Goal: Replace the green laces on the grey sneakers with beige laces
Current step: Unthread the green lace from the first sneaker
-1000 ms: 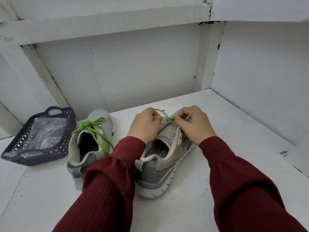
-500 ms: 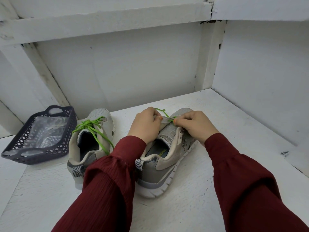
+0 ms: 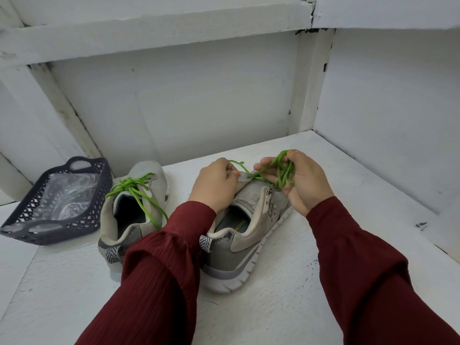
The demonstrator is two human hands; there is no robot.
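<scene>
White surface: a painted, roughly textured top that carried both shoes and the basket, with white walls behind and to the right.
Sleeves: dark red, reaching in from the bottom edge to both wrists.
Right-hand sneaker: grey and beige, heel toward the camera, standing between the two forearms.
Left-hand sneaker: the same make, just beside the first, heel toward the camera.
Basket: dark lattice plastic, left of the shoes and apart from them, with crumpled clear plastic inside; its contents could not be made out.
Right hand: raised over the right-hand sneaker's toe end, fingers curled round the gathered lace.
Left hand: pinched the tongue of that shoe between thumb and fingers.
Loose green lace: bunched in loops in the right hand, a strand running back toward the tongue.
Tied green lace: knotted on the left-hand sneaker, ends trailing over its collar.
</scene>
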